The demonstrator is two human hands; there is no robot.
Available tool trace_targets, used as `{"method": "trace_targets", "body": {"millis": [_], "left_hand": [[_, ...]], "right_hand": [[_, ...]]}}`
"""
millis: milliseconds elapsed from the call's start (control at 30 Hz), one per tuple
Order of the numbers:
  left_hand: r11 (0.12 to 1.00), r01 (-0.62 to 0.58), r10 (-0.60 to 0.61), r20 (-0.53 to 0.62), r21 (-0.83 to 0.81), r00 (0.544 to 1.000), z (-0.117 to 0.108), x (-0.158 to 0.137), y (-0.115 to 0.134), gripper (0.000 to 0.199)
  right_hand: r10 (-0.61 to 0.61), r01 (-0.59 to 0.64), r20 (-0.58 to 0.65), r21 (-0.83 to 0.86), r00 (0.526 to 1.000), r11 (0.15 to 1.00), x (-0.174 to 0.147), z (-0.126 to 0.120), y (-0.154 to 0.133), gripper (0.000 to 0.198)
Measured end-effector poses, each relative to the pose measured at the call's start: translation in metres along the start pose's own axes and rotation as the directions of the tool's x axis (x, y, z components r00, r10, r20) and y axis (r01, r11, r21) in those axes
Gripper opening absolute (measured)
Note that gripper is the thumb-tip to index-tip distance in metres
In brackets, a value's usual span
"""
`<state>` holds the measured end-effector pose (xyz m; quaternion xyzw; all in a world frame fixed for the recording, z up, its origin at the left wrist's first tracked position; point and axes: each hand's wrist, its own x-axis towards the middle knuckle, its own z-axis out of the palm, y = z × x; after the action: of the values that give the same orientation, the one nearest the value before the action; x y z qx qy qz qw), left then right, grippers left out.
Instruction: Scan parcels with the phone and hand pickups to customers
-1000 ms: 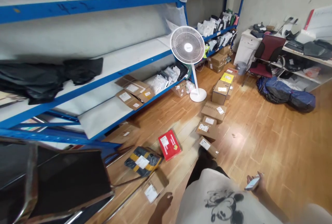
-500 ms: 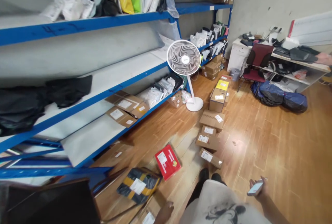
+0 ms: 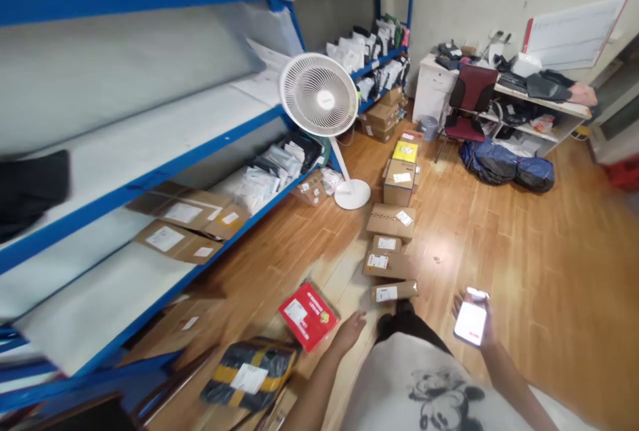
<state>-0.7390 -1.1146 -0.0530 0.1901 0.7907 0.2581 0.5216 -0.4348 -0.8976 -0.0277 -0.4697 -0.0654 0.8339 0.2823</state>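
Observation:
My right hand (image 3: 486, 331) is closed around a smartphone (image 3: 470, 322), held at the right with its bright screen facing up. Nothing shows in my left hand (image 3: 351, 331), which is held out over the floor with loosely bent fingers. Closest to it is a red parcel (image 3: 309, 314) with a white label, lying flat on the floor and apart from the hand. A dark parcel wrapped in yellow tape (image 3: 252, 374) lies nearer to me. In front of my feet is a small cardboard box (image 3: 394, 291) with a label.
A row of cardboard boxes (image 3: 389, 219) runs away from me across the wooden floor. Left stands a blue shelf rack (image 3: 200, 151) holding parcels. A white fan (image 3: 319, 95) stands beside it. Farther back are a red chair (image 3: 469, 102), a desk and blue-black bags (image 3: 506, 163).
My view has swung to the right. My left hand has moved forward, from beside the taped parcel to beside the red one. The phone has tilted, and its lit screen now faces me.

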Motion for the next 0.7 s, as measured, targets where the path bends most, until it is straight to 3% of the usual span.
{"method": "trace_targets", "body": {"millis": [100,233,300,367,433,533,600,700], "left_hand": [[0.977,-0.110,0.152,0.231,-0.184,0.961,0.028,0.013,0.076,0.053],[0.910,-0.121,0.319,0.484,-0.396,0.815,0.062,0.001,0.171,0.085],[0.807,-0.095,0.449,0.503,-0.582,0.739,0.071,-0.008,0.209,0.090],[0.655,-0.073,0.562,0.420,-0.752,0.713,0.077,-0.012,0.241,0.087],[0.530,-0.081,0.592,0.300,-0.844,0.748,0.084,-0.007,0.269,0.080],[0.416,-0.075,0.540,0.180,-0.906,0.822,0.100,0.011,0.305,0.071],[0.325,-0.068,0.501,0.111,-0.943,0.858,0.113,0.025,0.326,0.069],[0.165,-0.089,0.439,-0.007,-0.982,0.899,0.129,0.042,0.352,0.065]], "right_hand": [[0.002,0.004,0.156,-0.036,0.988,0.999,0.007,0.057,-0.017,0.074],[0.052,0.009,0.369,-0.162,0.928,0.987,0.023,0.118,-0.040,0.083],[0.057,0.073,0.440,-0.274,0.896,0.959,0.035,0.140,-0.054,0.085],[0.000,0.179,0.465,-0.341,0.886,0.923,0.049,0.156,-0.075,0.080],[-0.064,0.267,0.491,-0.356,0.869,0.896,0.066,0.167,-0.102,0.064],[-0.096,0.396,0.572,-0.428,0.814,0.812,0.090,0.180,-0.148,0.049],[-0.052,0.469,0.635,-0.509,0.771,0.722,0.105,0.188,-0.176,0.049],[0.107,0.467,0.679,-0.601,0.726,0.649,0.127,0.200,-0.208,0.049]]}}
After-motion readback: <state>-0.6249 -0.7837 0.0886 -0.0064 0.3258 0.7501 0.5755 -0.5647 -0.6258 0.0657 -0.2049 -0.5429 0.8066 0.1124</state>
